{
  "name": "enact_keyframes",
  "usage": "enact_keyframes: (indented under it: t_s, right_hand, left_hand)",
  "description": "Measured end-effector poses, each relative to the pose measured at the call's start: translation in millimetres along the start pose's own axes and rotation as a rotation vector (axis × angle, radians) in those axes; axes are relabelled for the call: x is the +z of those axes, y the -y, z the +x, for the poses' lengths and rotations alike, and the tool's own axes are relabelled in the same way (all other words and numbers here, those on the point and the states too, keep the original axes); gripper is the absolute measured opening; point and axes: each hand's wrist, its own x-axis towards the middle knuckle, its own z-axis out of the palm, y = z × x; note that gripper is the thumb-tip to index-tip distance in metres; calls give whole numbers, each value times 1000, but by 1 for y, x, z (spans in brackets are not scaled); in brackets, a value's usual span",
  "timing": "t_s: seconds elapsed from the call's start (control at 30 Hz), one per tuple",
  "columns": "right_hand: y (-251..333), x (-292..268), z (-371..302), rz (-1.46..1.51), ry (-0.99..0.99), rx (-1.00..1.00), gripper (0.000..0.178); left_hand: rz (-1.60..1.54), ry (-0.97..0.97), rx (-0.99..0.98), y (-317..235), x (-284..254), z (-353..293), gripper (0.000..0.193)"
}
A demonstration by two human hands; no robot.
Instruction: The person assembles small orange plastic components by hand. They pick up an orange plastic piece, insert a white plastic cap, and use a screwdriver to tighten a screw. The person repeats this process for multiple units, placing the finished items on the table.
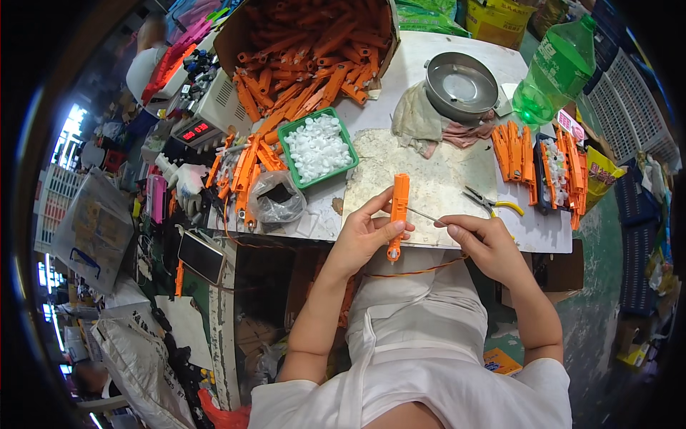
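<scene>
My left hand is closed around an orange plastic part, held upright over the near edge of the table. Between my right hand's thumb and fingers is a thin metal rod-like tool, whose tip reaches the side of the part. Its exact kind cannot be made out. A twisted red and yellow wire runs below both hands, across my lap. Pliers with yellow handles lie on the table beyond my right hand. The worn white board spreads out in front of me.
A green basket of small white pieces stands left of the board, near a cardboard box heaped with orange parts. Behind the board are a metal pan and rags. More orange parts and a green bottle stand at right.
</scene>
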Motion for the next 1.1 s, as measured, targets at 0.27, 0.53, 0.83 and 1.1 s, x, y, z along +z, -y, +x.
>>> enact_keyframes:
  t_s: [0.27, 0.53, 0.83, 1.1]
  right_hand:
    - [-19, -23, 12, 734, 422, 484, 25]
    - [-20, 8, -10, -530, -77, -392, 21]
    - [0, -1, -8, -73, 167, 29, 23]
    - [-7, -14, 5, 303, 355, 372, 25]
  left_hand:
    - [140, 31, 27, -2, 5, -5, 59]
    - [132, -46, 28, 1, 9, -6, 59]
    - [-71, -99, 104, 18, 5, 6, 60]
    - [7, -78, 161, 15, 12, 1, 61]
